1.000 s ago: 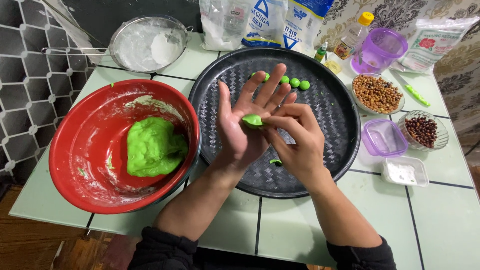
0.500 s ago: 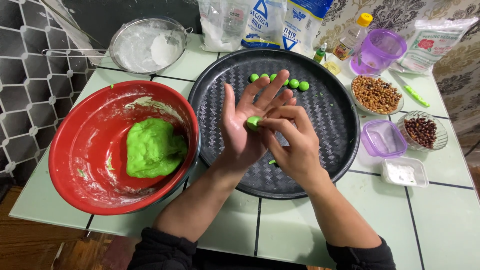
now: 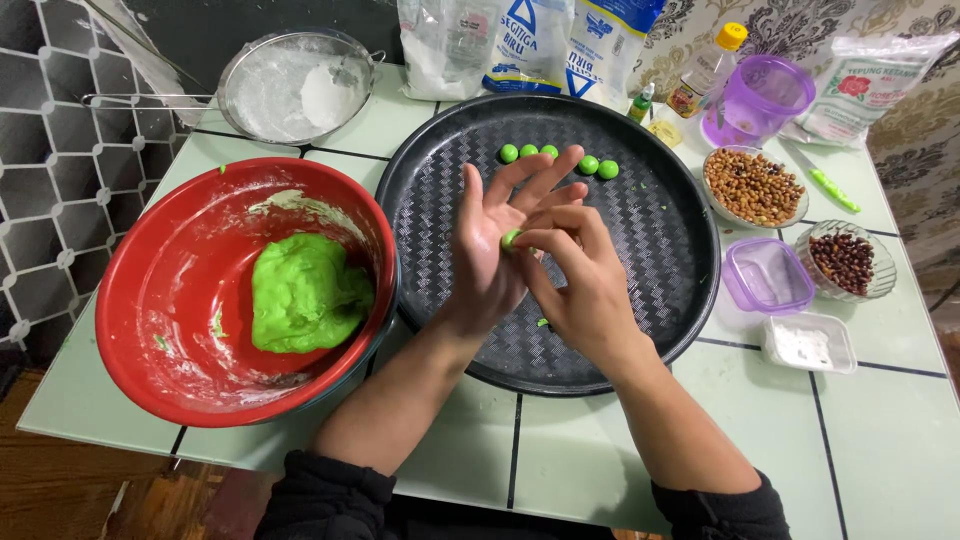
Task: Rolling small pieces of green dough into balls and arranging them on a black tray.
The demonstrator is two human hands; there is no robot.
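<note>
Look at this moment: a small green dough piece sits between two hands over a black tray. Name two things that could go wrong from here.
1. The dough piece is pinched by the right hand on the open palm of the left hand; it could slip and fall onto the black tray.
2. The finished green balls lie close behind the fingers, so a careless move might knock or squash them.
</note>
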